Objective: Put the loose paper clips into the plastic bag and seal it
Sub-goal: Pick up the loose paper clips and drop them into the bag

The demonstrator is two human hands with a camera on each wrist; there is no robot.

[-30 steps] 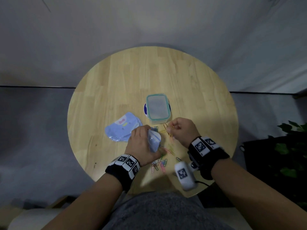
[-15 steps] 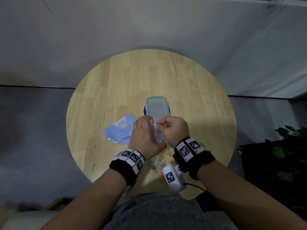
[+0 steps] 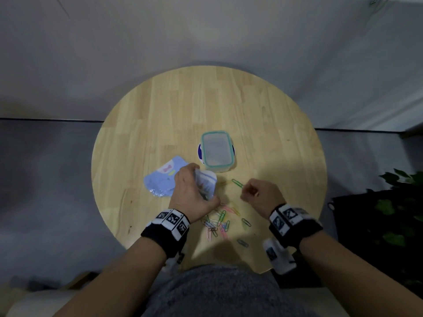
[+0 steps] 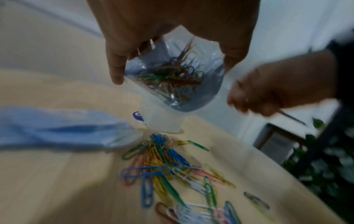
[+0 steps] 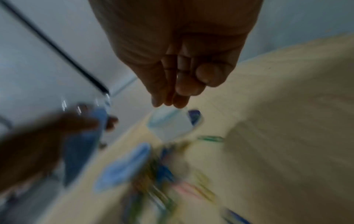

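Clear plastic makes up the plastic bag (image 3: 206,184), gripped upright above the bench (image 3: 263,124) by the left hand (image 3: 192,195), whose fingers (image 4: 114,66) curl round it; coloured clips already lie inside. The right hand (image 3: 261,195), at about three o'clock from the bag and apart from it, has its fingers (image 5: 184,84) bunched loosely together with nothing seen between them. Loose paper clips (image 3: 219,221) lie scattered at six o'clock from the bag, one green clip (image 3: 237,183) between the hands. A lidded plastic container (image 3: 217,151) stands at twelve o'clock, a blue packet (image 3: 161,179) at nine.
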